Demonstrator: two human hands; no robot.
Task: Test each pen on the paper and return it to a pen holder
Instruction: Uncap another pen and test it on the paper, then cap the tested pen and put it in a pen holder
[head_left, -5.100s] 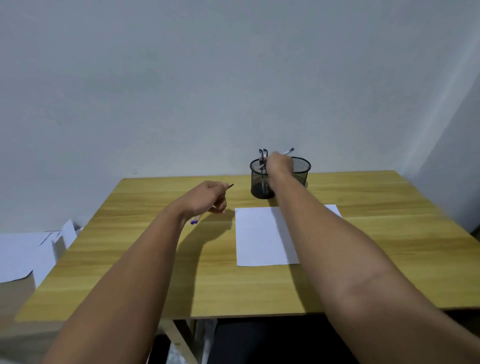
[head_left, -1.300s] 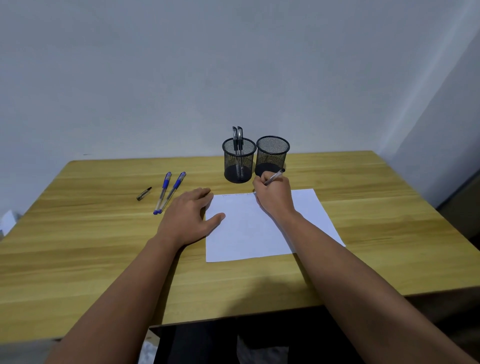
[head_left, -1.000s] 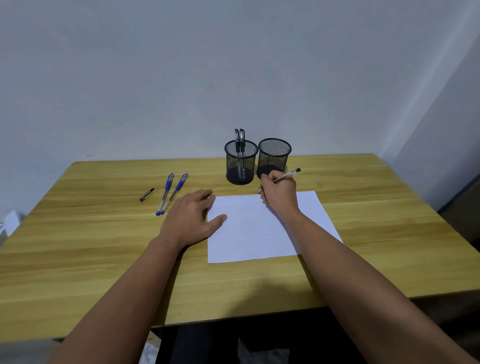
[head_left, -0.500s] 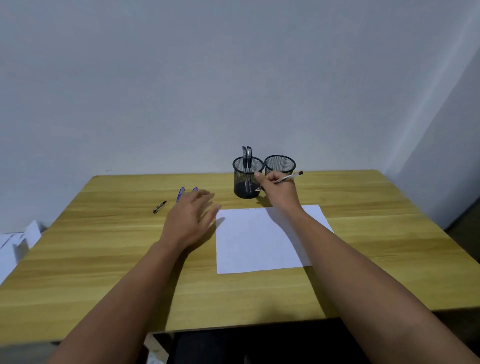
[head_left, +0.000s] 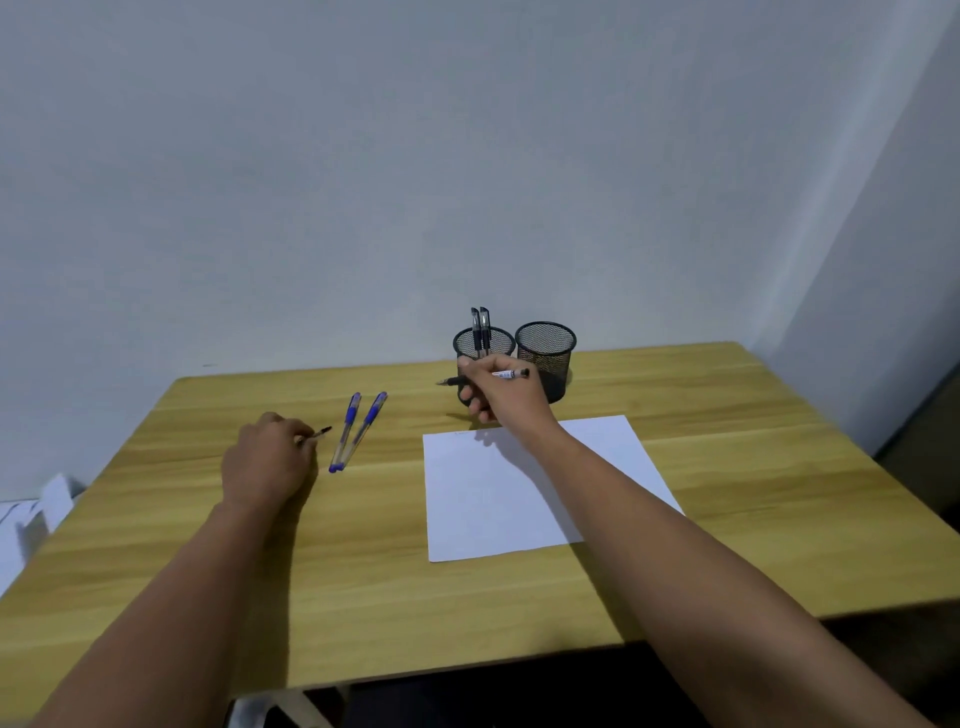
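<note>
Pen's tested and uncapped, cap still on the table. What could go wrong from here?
1. The right hand holds the pen with its tip bare; it might smear the paper or go into a holder uncapped.
2. The left hand pinches the small cap right beside the two blue pens; a nudge might roll them.
3. The hand is close to the left holder and might tip it.

Left hand (head_left: 267, 460) has left the paper's (head_left: 524, 488) left edge and gone left of centre frame, fingers now closed on the small black cap (head_left: 318, 434) beside the blue pens (head_left: 358, 430). Right hand (head_left: 501, 391) has lifted off the sheet; its pen (head_left: 491, 376) now lies level before the left holder (head_left: 483, 358), nib pointing left.
</note>
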